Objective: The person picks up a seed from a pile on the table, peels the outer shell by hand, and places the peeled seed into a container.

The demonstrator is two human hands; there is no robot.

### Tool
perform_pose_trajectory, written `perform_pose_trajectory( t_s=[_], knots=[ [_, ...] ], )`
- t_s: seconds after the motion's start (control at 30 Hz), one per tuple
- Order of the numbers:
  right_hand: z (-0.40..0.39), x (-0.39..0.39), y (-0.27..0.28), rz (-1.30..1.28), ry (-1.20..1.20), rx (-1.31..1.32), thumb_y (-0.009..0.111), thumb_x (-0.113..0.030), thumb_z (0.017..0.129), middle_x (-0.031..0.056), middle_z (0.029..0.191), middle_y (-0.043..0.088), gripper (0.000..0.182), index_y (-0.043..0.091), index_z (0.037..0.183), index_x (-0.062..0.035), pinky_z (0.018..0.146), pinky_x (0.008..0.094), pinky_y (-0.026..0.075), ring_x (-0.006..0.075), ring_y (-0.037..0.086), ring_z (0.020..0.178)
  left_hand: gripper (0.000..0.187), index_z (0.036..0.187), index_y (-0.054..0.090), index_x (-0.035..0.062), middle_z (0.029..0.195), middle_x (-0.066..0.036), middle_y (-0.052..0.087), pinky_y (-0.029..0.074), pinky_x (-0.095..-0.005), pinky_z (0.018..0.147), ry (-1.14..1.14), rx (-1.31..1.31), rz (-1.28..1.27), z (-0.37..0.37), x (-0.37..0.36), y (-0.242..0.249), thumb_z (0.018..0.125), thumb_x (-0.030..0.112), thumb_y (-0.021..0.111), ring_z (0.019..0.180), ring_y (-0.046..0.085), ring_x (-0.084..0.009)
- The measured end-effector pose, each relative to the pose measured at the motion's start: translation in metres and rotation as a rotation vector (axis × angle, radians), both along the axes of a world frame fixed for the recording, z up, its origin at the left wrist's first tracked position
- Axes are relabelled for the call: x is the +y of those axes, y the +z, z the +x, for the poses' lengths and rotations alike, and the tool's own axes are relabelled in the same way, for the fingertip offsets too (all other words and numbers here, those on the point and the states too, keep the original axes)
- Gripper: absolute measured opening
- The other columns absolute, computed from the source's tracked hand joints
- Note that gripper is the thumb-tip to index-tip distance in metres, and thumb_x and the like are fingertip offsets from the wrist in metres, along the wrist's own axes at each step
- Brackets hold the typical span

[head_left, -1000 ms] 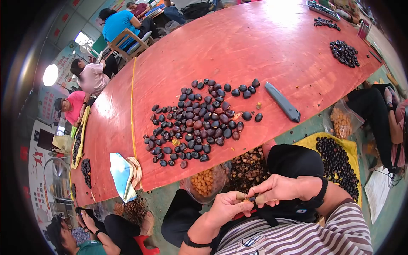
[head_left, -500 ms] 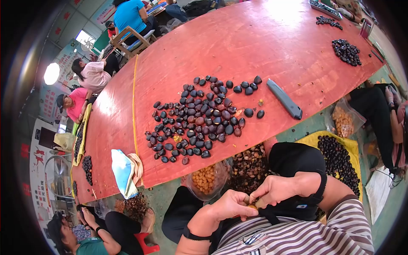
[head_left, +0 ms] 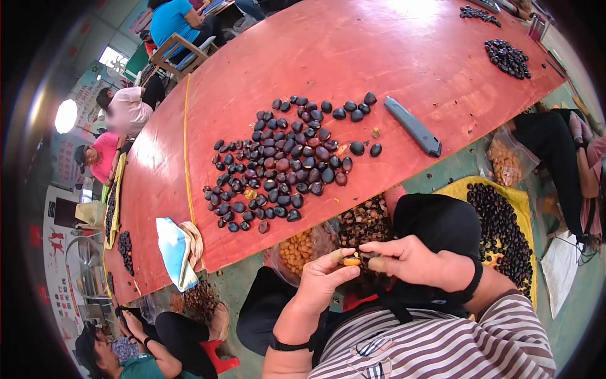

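My left hand pinches a small yellow-orange kernel between thumb and finger, above my lap. Close beside it, the thumb and forefinger of my right hand come together around something small and dark, too small to make out. Behind my hands, a heap of brown shell pieces lies below the table edge. To its left, a clear plastic bag holds yellow kernels. Many glossy dark nuts are spread over the red table.
A grey oblong tool and a blue-and-white cloth lie on the table. At right, dark nuts cover a yellow sack, near another bag of kernels. Other people sit around the table, one close at lower left.
My hands have risen and moved slightly apart, revealing the yellow-orange kernel in my left fingers. The view has shifted, so the table's contents appear further left and higher.
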State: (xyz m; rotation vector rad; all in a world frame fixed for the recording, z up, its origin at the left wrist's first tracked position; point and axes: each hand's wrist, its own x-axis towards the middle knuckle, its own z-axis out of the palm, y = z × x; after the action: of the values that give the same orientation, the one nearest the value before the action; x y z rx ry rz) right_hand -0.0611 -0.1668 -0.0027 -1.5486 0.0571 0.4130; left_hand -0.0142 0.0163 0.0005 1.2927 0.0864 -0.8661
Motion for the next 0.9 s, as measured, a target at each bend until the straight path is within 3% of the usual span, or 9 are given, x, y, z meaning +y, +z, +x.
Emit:
perform_pose_trajectory(
  t_s=[0.17,0.43,0.67,0.9],
  knots=[
    [-0.001,0.007,0.008,0.057,0.028,0.047,0.054,-0.015,0.078,-0.0005,0.062,0.050,0.034,0.048,0.112,-0.0144,0.051,0.0195,0.038,0.0040,0.042,0.056,0.032,0.100,0.053,0.0007,0.088,-0.005,0.058,0.045,-0.0227,0.071,0.018,-0.005,-0.039,-0.002,-0.003,-0.003,0.069,-0.003,0.060,0.078,0.055,-0.0110],
    [-0.001,0.010,0.003,-0.002,0.040,0.069,0.054,-0.017,0.079,-0.0008,0.061,0.050,0.034,0.048,0.112,-0.0170,0.051,0.0198,0.040,0.0046,0.043,0.054,0.026,0.099,0.054,0.0023,0.084,-0.004,0.057,0.045,-0.0214,0.069,0.145,0.121,-0.113,-0.007,-0.001,-0.011,0.073,0.003,0.058,0.075,0.055,-0.0108],
    [0.001,0.013,0.003,0.013,0.025,0.137,0.054,-0.015,0.079,-0.0014,0.064,0.052,0.034,0.049,0.112,-0.0180,0.052,0.0191,0.041,0.0035,0.043,0.055,0.025,0.098,0.053,0.0036,0.088,-0.004,0.056,0.046,-0.0240,0.071,0.127,0.068,-0.110,-0.006,0.002,-0.017,0.073,0.004,0.058,0.077,0.055,-0.0118],
    [0.000,0.023,-0.012,0.003,-0.088,-0.075,0.054,-0.007,0.078,-0.0011,0.070,0.055,0.029,0.053,0.107,-0.0127,0.056,0.0183,0.041,0.0030,0.045,0.063,0.021,0.094,0.053,0.0032,0.088,-0.004,0.057,0.046,-0.0244,0.072,0.168,-0.004,-0.130,-0.006,0.000,-0.025,0.074,0.001,0.057,0.077,0.055,-0.0120]
  ],
)
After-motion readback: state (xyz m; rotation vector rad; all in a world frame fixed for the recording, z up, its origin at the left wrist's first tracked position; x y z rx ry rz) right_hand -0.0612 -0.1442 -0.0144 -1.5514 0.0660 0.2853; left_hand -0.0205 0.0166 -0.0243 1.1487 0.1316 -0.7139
